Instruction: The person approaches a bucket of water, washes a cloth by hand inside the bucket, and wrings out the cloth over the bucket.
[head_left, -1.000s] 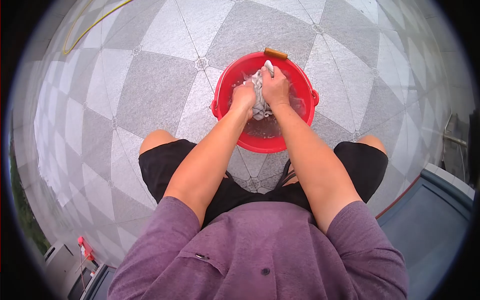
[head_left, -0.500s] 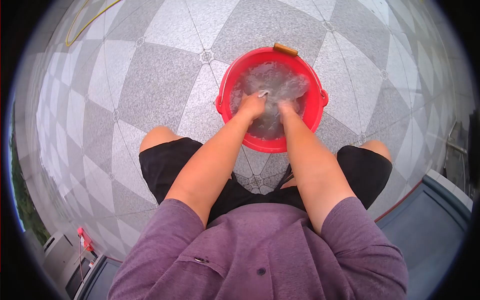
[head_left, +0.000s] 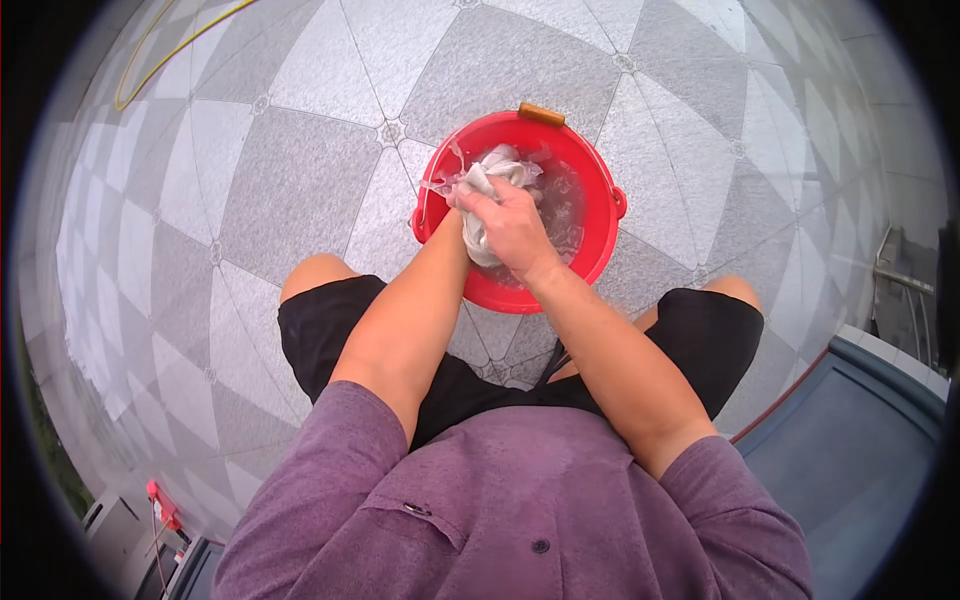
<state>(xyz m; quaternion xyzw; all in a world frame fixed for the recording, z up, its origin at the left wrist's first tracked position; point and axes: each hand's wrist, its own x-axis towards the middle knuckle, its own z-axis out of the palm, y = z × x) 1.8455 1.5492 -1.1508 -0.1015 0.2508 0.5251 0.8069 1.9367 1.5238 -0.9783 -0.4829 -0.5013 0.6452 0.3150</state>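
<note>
A red bucket (head_left: pixel 606 245) of cloudy, splashing water stands on the floor between my knees. Over its left half, a wet white cloth (head_left: pixel 480 243) is bunched up between my hands, with part of it hanging toward the water. My right hand (head_left: pixel 515 228) reaches across to the left, its fingers closed round the cloth. Close beside it, at the bucket's left rim, my left hand (head_left: pixel 461 194) also grips the cloth; it is partly covered by the cloth and my right hand. Water sprays off around it.
The bucket's wire handle with a wooden grip (head_left: pixel 541 115) rests at the far rim. A yellow hose (head_left: pixel 178 48) lies on the tiled floor (head_left: pixel 310 165) at upper left. A blue-grey panel (head_left: pixel 850 450) is at lower right, a red object (head_left: pixel 162 503) at lower left.
The white cloth has come up out of the water in both hands. My right hand has crossed left over the cloth, and my left hand has moved to the bucket's left rim.
</note>
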